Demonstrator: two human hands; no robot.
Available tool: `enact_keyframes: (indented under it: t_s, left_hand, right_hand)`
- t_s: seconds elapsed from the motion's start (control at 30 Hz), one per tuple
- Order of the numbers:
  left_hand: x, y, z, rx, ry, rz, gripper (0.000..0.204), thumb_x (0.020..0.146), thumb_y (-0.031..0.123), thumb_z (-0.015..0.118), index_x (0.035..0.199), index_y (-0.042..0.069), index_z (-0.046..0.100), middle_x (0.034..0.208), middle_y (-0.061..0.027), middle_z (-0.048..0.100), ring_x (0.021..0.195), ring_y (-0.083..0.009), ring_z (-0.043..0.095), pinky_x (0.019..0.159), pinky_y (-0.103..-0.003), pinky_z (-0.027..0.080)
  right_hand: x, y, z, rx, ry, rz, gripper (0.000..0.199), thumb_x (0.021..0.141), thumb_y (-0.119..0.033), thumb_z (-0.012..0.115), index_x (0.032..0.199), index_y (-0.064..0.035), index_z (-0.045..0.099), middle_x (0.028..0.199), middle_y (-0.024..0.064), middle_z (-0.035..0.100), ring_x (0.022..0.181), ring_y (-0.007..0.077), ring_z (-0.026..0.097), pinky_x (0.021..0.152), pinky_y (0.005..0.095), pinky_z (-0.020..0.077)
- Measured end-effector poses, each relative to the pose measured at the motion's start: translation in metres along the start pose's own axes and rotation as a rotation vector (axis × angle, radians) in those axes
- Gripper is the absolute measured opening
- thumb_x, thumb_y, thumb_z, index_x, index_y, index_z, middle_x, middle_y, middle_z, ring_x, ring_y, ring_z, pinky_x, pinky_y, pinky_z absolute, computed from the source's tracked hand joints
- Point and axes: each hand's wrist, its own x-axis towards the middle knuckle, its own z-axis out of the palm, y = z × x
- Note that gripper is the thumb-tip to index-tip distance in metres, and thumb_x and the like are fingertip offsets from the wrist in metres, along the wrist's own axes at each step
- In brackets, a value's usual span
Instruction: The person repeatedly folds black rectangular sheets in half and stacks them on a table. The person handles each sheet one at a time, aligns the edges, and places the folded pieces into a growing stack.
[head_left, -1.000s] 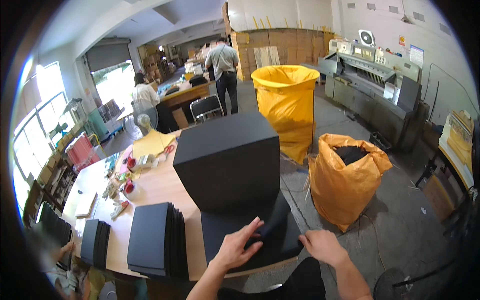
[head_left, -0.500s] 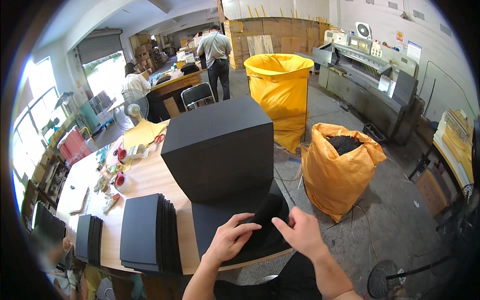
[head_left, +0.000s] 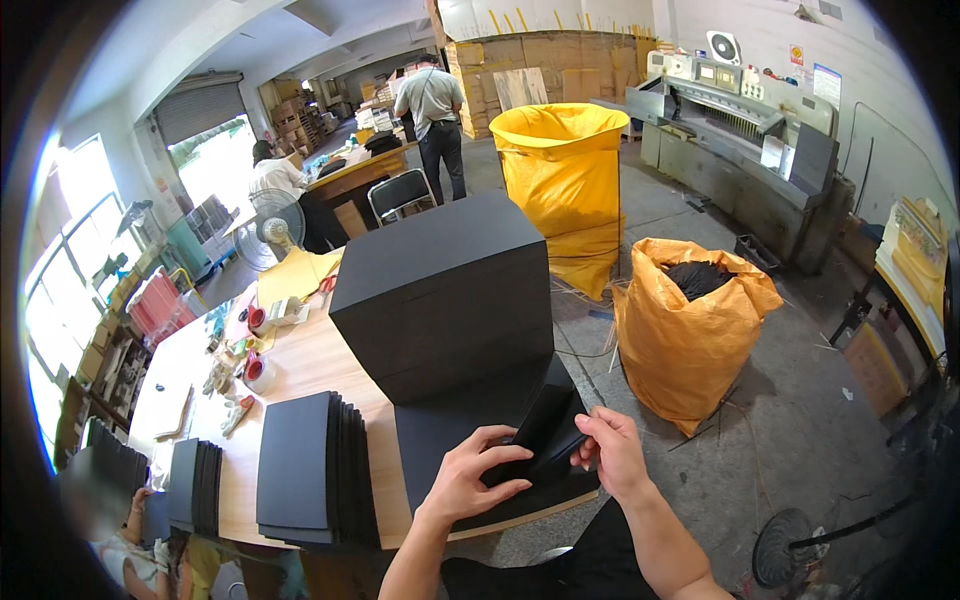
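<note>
A thin black sheet (head_left: 548, 412) is bent up at the table's near right corner. My right hand (head_left: 615, 450) pinches its right edge between thumb and fingers. On the sheet's left side is my left hand (head_left: 468, 476), thumb and fingers apart, the fingertips against the black material. Under both hands lies a flat black layer (head_left: 435, 450); whether it is one sheet or several I cannot tell. Right behind rises a tall block of stacked black sheets (head_left: 440, 300).
Smaller black stacks (head_left: 295, 465) (head_left: 190, 485) stand to the left on the wooden table (head_left: 330, 375), with tape rolls (head_left: 258, 374) behind. An orange sack (head_left: 690, 350) and a yellow bag (head_left: 560, 190) stand on the floor at right. A person sits at lower left (head_left: 125, 555); others work farther back.
My right hand has turned and now grips the sheet's edge, pulling it slightly right and down. My left fingers have spread wider. The whole view has shifted slightly.
</note>
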Motion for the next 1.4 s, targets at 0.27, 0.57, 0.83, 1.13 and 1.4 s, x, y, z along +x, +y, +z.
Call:
enact_keyframes:
  t_s: [0.27,0.57,0.83,1.13,1.4]
  left_hand:
    - [-0.001,-0.009,0.001,-0.038,-0.012,-0.001,0.043,0.081,0.017,0.097,0.121,0.017,0.083,0.137,-0.0147,0.066,0.109,-0.0296,0.075,0.094,-0.039,0.064]
    - [-0.001,-0.006,0.002,-0.029,-0.006,-0.010,0.042,0.080,0.009,0.094,0.120,0.017,0.083,0.137,-0.0133,0.065,0.107,-0.0277,0.076,0.094,-0.038,0.064]
    - [-0.002,-0.004,0.003,-0.039,0.008,-0.028,0.044,0.080,0.006,0.091,0.121,0.016,0.083,0.140,-0.0126,0.063,0.109,-0.0271,0.076,0.096,-0.038,0.064]
    - [-0.001,-0.003,0.005,-0.031,-0.003,-0.046,0.044,0.081,0.008,0.090,0.123,0.018,0.083,0.142,-0.0134,0.063,0.111,-0.0267,0.075,0.096,-0.038,0.063]
    - [-0.001,0.021,0.005,0.555,-0.284,0.189,0.052,0.093,0.024,0.082,0.143,0.033,0.070,0.143,-0.0141,0.065,0.116,-0.0321,0.072,0.100,-0.045,0.062]
  right_hand:
    - [0.000,0.002,-0.004,0.058,-0.039,0.017,0.037,0.108,-0.019,0.067,0.073,-0.0126,0.053,0.065,0.0008,0.059,0.056,0.0150,0.065,0.052,0.0260,0.0484]
    - [0.000,0.001,-0.003,0.050,-0.057,0.010,0.036,0.107,-0.018,0.067,0.074,-0.0118,0.055,0.066,0.0006,0.059,0.056,0.0149,0.065,0.051,0.0263,0.0483]
    - [-0.002,-0.004,-0.005,-0.111,-0.081,-0.047,0.038,0.111,-0.028,0.064,0.078,-0.0106,0.059,0.066,0.0003,0.059,0.058,0.0150,0.066,0.052,0.0254,0.0466]
    - [-0.034,-0.006,-0.022,-1.297,0.109,-0.796,0.034,0.105,-0.038,0.067,0.086,-0.0098,0.073,0.093,0.0129,0.073,0.097,0.0343,0.073,0.092,0.0511,0.0538]
    - [-0.044,0.024,-0.017,-1.435,-0.493,-0.620,0.041,0.101,-0.040,0.069,0.130,-0.0107,0.073,0.125,0.0184,0.069,0.125,0.0378,0.061,0.114,0.0550,0.0379]
